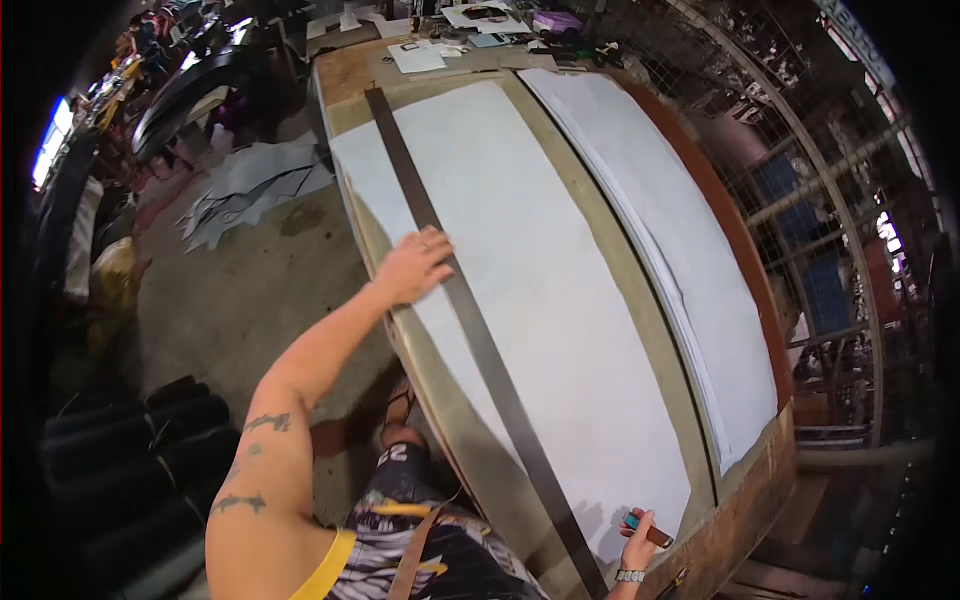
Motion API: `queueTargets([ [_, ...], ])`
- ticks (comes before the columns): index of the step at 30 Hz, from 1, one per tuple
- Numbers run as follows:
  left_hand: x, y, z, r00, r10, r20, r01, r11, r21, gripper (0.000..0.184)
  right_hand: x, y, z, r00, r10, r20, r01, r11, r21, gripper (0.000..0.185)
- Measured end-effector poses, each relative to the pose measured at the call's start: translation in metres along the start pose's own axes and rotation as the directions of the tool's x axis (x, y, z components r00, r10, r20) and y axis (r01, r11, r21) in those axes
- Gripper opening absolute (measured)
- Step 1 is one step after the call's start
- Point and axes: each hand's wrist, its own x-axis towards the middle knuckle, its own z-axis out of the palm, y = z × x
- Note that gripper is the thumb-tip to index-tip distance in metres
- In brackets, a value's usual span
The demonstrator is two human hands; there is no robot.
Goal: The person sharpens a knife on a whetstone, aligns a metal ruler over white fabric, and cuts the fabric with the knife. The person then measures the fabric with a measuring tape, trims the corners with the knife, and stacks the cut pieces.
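Note:
A long dark metal straightedge (487,362) lies lengthwise over a large white sheet (560,300) on the worktable. My left hand (413,267) holds it down near the table's left edge, with the fingers curled over the strip. Close to the near end of the sheet, my right hand (637,548) is closed around a small hand tool (657,537) with a brown handle and a teal part. Its working tip cannot be made out. Some of the sheet's left margin sticks out beyond the straightedge.
A second stack of white sheets (680,210) lies on the table's right side, past a dark gap. Papers (417,56) and a purple item (556,21) sit at the far end. Grey scraps (255,185) and dark rolls (140,450) are on the floor to the left. Wire mesh (800,200) stands right.

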Motion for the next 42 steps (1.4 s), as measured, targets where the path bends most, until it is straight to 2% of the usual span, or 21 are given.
queueTargets([
  [2,0.030,-0.080,-0.014,0.988,-0.154,0.019,0.153,0.986,0.067,0.049,0.038,-0.018,0.041,0.994,-0.002,0.106,-0.003,0.999,0.043,0.062],
  [4,0.054,-0.148,-0.020,0.969,-0.245,0.021,0.241,0.962,0.128,0.054,0.072,-0.074,0.110,0.966,-0.067,0.250,0.075,0.997,-0.025,0.063],
  [5,0.064,-0.175,-0.021,0.966,-0.258,0.005,0.254,0.954,0.158,0.055,0.091,-0.106,0.148,0.939,-0.141,0.313,0.191,0.972,-0.136,0.062],
  [8,0.087,-0.239,-0.026,0.963,-0.268,-0.039,0.270,0.940,0.208,0.058,0.119,-0.241,0.282,0.793,-0.342,0.503,0.486,0.854,-0.185,0.059],
  [12,0.101,-0.267,-0.027,0.959,-0.250,-0.131,0.266,0.955,0.129,0.061,0.160,-0.370,0.461,0.607,-0.496,0.621,0.589,0.805,0.067,0.062],
  [14,0.100,-0.256,-0.033,0.956,-0.269,-0.120,0.284,0.949,0.139,0.065,0.156,-0.440,0.536,0.529,-0.505,0.682,0.532,0.823,0.197,0.064],
  [19,0.103,-0.263,-0.036,0.950,-0.289,-0.120,0.296,0.954,0.044,0.072,0.169,-0.515,0.693,0.372,-0.618,0.692,0.577,0.738,0.349,0.059],
  [21,0.106,-0.265,-0.038,0.948,-0.297,-0.113,0.300,0.954,0.008,0.075,0.166,-0.533,0.726,0.342,-0.654,0.675,0.617,0.698,0.364,0.055],
  [24,0.106,-0.265,-0.039,0.946,-0.301,-0.122,0.302,0.953,-0.013,0.074,0.174,-0.543,0.758,0.381,-0.620,0.686,0.611,0.726,0.317,0.050],
  [26,0.106,-0.267,-0.040,0.943,-0.311,-0.120,0.310,0.950,-0.035,0.074,0.181,-0.543,0.774,0.379,-0.609,0.696,0.536,0.758,0.372,0.046],
  [32,0.108,-0.266,-0.038,0.938,-0.339,-0.078,0.336,0.941,-0.046,0.076,0.183,-0.543,0.775,0.361,-0.611,0.704,0.511,0.762,0.399,0.043],
  [35,0.109,-0.266,-0.039,0.938,-0.342,-0.061,0.340,0.939,-0.043,0.076,0.182,-0.542,0.777,0.322,-0.665,0.674,0.530,0.717,0.454,0.042],
  [38,0.109,-0.266,-0.039,0.937,-0.345,-0.064,0.342,0.938,-0.048,0.078,0.177,-0.541,0.776,0.350,-0.670,0.655,0.513,0.722,0.464,0.043],
  [41,0.109,-0.266,-0.039,0.936,-0.346,-0.066,0.343,0.938,-0.052,0.080,0.178,-0.540,0.776,0.338,-0.670,0.661,0.533,0.715,0.452,0.038],
  [42,0.109,-0.266,-0.039,0.937,-0.344,-0.063,0.341,0.938,-0.054,0.081,0.177,-0.540,0.777,0.341,-0.689,0.639,0.585,0.688,0.430,0.036],
])
